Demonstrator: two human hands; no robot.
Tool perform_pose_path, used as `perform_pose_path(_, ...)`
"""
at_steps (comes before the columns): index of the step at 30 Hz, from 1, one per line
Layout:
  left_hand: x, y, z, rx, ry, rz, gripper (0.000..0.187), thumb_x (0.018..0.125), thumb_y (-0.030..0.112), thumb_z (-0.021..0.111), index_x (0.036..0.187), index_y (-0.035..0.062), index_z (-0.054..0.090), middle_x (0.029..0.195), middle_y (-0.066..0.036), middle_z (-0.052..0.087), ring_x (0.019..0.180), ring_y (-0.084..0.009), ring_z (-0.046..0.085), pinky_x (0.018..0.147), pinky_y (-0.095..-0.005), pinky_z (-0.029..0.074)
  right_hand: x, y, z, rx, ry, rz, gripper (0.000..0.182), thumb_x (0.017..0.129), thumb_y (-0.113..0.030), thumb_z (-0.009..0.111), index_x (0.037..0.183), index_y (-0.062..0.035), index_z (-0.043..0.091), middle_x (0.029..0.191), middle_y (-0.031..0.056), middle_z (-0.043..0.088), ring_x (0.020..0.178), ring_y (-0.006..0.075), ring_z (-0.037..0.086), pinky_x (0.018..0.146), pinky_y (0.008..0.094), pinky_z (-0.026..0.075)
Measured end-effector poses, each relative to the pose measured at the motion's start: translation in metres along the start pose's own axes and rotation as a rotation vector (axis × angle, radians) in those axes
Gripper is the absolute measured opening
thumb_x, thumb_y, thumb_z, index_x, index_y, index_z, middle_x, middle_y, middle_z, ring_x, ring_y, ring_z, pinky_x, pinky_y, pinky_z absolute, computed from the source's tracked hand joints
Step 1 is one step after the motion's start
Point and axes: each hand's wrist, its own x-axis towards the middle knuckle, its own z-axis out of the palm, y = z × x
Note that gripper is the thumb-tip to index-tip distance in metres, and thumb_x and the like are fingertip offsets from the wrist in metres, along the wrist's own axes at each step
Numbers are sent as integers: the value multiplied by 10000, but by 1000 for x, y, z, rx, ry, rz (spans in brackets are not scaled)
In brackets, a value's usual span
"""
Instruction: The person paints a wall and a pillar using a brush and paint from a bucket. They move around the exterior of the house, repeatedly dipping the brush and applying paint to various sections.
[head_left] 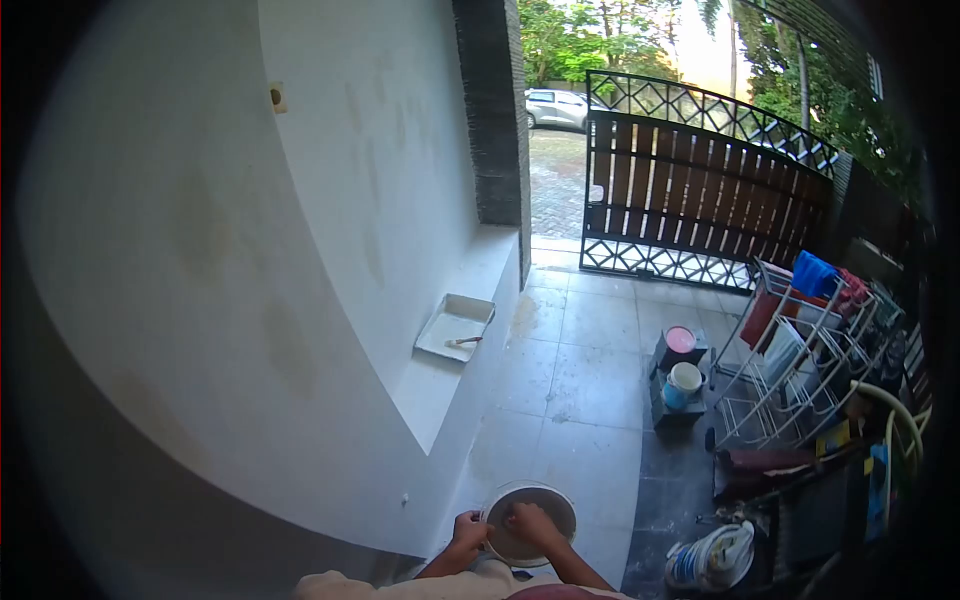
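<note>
Tiled floor [595,380] beside white wall [380,200], slatted gate [690,185] beyond; bucket [566,505] stands on floor. Left hand [468,530] clasps bucket's rim; right hand [532,522] at its mouth, fingers bent, hold too indistinct to tell.

Round bucket [566,500], upright, seemingly greyish inside.

The tiled floor [590,385] carries a bucket [573,512] and drying rack [800,365]; the white ledge [425,410] bears a tray [458,324].
</note>
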Motion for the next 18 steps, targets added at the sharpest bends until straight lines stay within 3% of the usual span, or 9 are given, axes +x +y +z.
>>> perform_pose_path(5, 90, 30, 20, -54, 74, -21, 464, 598, -33, 638, 1061, -43, 610, 902, -113, 643, 779, -246, 634, 619, -367, 521, 69, 5, -76, -30, -29, -20, 322, 805, -301, 671, 966, -24, 702, 889, 195, 692, 848, 355, 672, 758, 431, 532)
perform_pose_path(8, 164, 56, 28, -75, 165, 16, 483, 576, -34, 644, 1058, -44, 624, 912, -132, 653, 785, -239, 636, 652, -350, 515, 113, -1, -139, 140, 20, -31, 303, 817, -288, 680, 962, -23, 712, 864, 175, 701, 781, 298, 694, 721, 368, 540)
perform_pose_path(11, 220, 91, 33, -85, 292, -17, 510, 569, -25, 653, 1079, -34, 627, 934, -152, 666, 824, -240, 641, 671, -349, 513, 170, 10, -180, 171, 36, -66, 271, 836, -253, 678, 948, -9, 713, 809, 148, 707, 697, 219, 689, 681, 319, 536)
perform_pose_path(12, 237, 108, 36, -124, 287, -12, 517, 570, -21, 654, 1086, -27, 626, 947, -154, 667, 833, -247, 645, 666, -349, 519, 194, 28, -183, 202, 84, -158, 236, 868, -201, 652, 950, 15, 700, 750, 124, 702, 654, 155, 668, 642, 286, 529)
perform_pose_path(15, 264, 168, 43, -176, 329, 13, 534, 568, -9, 658, 1101, -20, 622, 963, -162, 668, 839, -264, 654, 647, -351, 533, 243, 22, -219, 499, 173, -147, 210, 881, -159, 640, 944, 37, 683, 700, 104, 687, 629, 124, 648, 579, 264, 514)
perform_pose_path(18, 319, 190, 53, -170, 426, 99, 553, 564, 9, 665, 1114, -19, 620, 961, -171, 667, 826, -274, 661, 621, -359, 543, 294, 27, -249, 526, 166, -124, 192, 883, -143, 633, 941, 34, 678, 686, 80, 679, 577, 110, 623, 515, 247, 490)
